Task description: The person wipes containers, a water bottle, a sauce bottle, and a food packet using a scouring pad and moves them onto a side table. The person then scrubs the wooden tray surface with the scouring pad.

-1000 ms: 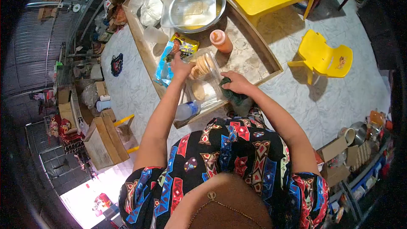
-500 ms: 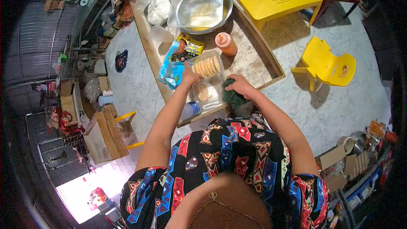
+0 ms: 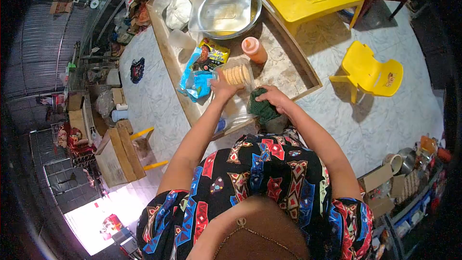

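Observation:
A clear plastic tray lies near the close end of the wooden tray-like table. In its far part stands a row of round, tan, biscuit-like discs. My left hand is over the near end of this row, fingers on the left and thumb on the right, closed around the end discs. My right hand grips a dark green cloth at the tray's right edge. A blue packet and a black-and-yellow food packet lie left of and beyond the tray.
An orange sauce bottle stands beyond the tray. Farther off are a metal basin with a clear rectangular container, a white bag and a clear cup. A yellow table and yellow chair stand right.
My left hand has shifted right, from beside the blue packet to the discs. The pale disc lying in the tray's near part no longer shows. My right hand stays on the cloth.

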Demonstrator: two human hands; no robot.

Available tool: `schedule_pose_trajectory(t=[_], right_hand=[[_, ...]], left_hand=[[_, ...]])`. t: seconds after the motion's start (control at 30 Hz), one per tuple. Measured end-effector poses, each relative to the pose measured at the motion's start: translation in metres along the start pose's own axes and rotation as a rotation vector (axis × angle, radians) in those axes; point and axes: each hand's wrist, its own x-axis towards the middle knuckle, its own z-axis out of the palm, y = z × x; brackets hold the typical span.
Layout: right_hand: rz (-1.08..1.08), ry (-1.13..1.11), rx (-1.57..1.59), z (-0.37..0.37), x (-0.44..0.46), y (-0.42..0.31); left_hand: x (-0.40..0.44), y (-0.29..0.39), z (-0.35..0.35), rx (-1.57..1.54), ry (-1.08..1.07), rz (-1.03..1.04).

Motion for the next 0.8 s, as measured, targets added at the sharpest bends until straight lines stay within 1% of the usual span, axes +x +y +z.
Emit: schedule_pose_trajectory(t=[0.03,0.17,0.23,0.27,0.33,0.47,0.53,0.57,0.63,0.7,0.73,0.77,0.8], right_hand=[[0.013,-0.032,0.072,0.0,-0.002,-0.002],[-0.028,-0.036,0.098,0.004,-0.012,-0.007],[-0.113,-0.099,0.061,0.007,-0.013,-0.006],[-0.114,-0.1,0.064,0.007,-0.012,-0.004],[-0.163,-0.161,-0.053,0.008,-0.01,-0.002],[-0.215,-0.199,-0.059,0.006,-0.009,-0.001],[-0.6,-0.013,-0.557,-0.006,0.005,0.006],[-0.601,-0.013,-0.554,-0.008,0.006,0.006],[-0.348,0.113,-0.921,-0.008,0.003,0.002],[-0.372,0.153,-0.974,0.008,-0.006,0.005],[-0.395,0.193,-1.031,0.017,-0.011,0.003],[-0.391,0.158,-1.122,0.019,-0.012,0.001],[-0.391,0.158,-1.119,0.018,-0.009,0.005]], left_hand=[[0.001,0.002,0.002,0.027,-0.025,-0.003],[-0.003,0.013,0.003,0.03,-0.019,-0.013],[-0.009,0.018,-0.002,-0.033,-0.018,-0.045],[-0.01,0.02,-0.003,-0.03,-0.019,-0.045],[-0.011,0.023,-0.006,-0.13,-0.042,-0.108],[0.008,0.003,-0.002,-0.206,-0.064,-0.036],[0.02,-0.01,-0.001,-0.484,-0.094,0.024],[0.027,-0.018,-0.001,-0.579,-0.129,0.044],[0.029,-0.025,0.001,-0.576,-0.129,0.049],[0.025,-0.025,-0.005,-0.575,-0.129,0.054],[0.019,-0.02,-0.015,-0.621,-0.225,-0.014],[0.013,-0.014,-0.024,-0.667,-0.321,-0.084],[0.006,-0.007,-0.03,-0.664,-0.321,-0.085]])
